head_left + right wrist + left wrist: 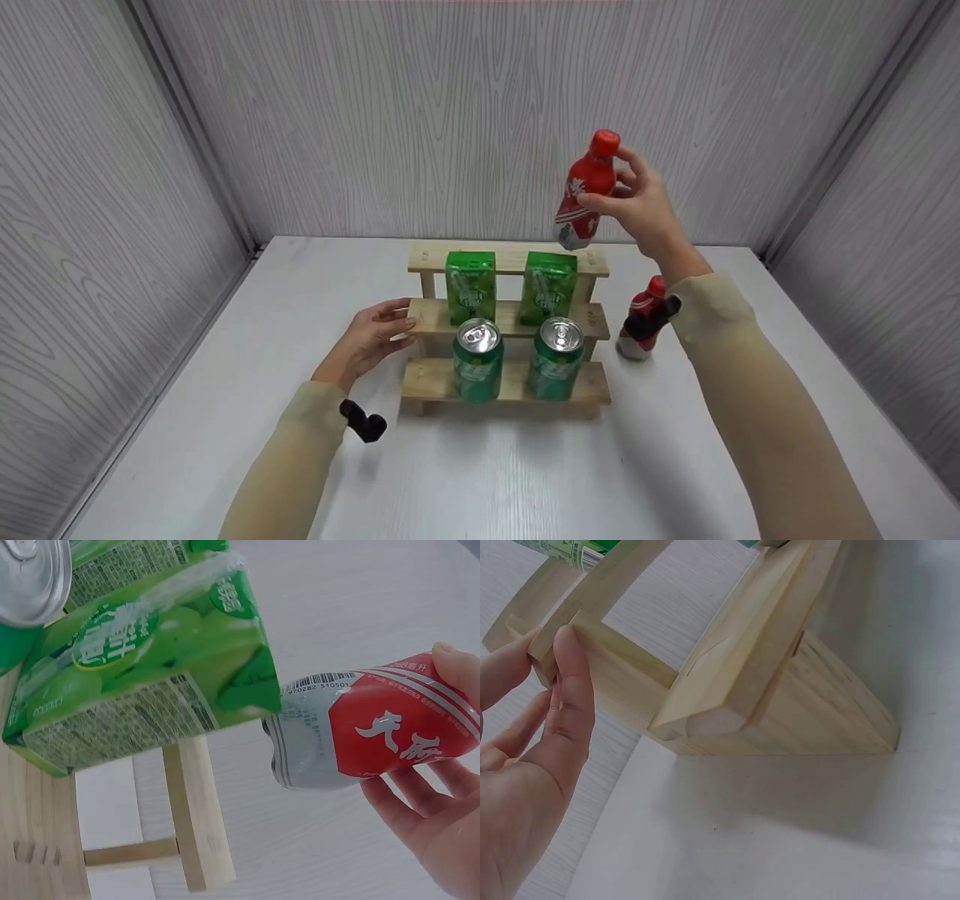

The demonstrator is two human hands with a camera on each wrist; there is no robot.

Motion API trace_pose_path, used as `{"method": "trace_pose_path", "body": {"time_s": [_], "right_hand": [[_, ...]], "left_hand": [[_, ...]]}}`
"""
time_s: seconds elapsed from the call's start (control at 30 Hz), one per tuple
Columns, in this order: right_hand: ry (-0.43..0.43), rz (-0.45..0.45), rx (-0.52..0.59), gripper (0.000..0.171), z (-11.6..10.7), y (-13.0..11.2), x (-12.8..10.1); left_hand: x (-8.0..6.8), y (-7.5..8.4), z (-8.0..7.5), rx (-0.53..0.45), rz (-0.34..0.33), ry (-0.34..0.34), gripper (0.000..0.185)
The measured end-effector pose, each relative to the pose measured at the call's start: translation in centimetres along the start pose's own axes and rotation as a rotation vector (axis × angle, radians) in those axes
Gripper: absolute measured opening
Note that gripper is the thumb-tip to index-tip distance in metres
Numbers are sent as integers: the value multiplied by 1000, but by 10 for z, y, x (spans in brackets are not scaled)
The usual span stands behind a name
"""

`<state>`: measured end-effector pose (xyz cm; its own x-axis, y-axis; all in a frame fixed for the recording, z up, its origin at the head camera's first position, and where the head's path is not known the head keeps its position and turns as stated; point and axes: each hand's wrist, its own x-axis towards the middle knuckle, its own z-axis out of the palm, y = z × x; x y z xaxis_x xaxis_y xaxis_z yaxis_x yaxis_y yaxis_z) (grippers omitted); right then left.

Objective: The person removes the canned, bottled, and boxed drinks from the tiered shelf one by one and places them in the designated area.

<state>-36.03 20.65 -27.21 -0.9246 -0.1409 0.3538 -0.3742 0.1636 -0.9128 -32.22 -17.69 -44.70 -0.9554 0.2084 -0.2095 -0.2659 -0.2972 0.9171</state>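
Right hand [645,206]: grip closed round a red plastic bottle with a red cap and grey base [585,191], raised in the air above the right end of a three-tier pale wooden rack [431,381]. Left hand [371,337]: thumb and fingers pinching the left end of the rack's middle step. Middle step: two green drink cartons [471,286], upright, side by side. Bottom step: two green aluminium cans [478,360], upright, side by side. Second red bottle [641,319]: upright on the white table [480,465], just right of the rack.
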Motion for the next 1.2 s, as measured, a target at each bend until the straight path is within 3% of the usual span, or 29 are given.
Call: {"method": "trace_pose_path", "body": {"time_s": [0.73, 1.2], "right_hand": [[104, 49, -35, 74, -69, 13, -33], [168, 131, -70, 80, -112, 26, -57]], "left_hand": [[1, 0, 0, -11, -2, -15, 61], [1, 2, -2, 3, 11, -25, 62]]}}
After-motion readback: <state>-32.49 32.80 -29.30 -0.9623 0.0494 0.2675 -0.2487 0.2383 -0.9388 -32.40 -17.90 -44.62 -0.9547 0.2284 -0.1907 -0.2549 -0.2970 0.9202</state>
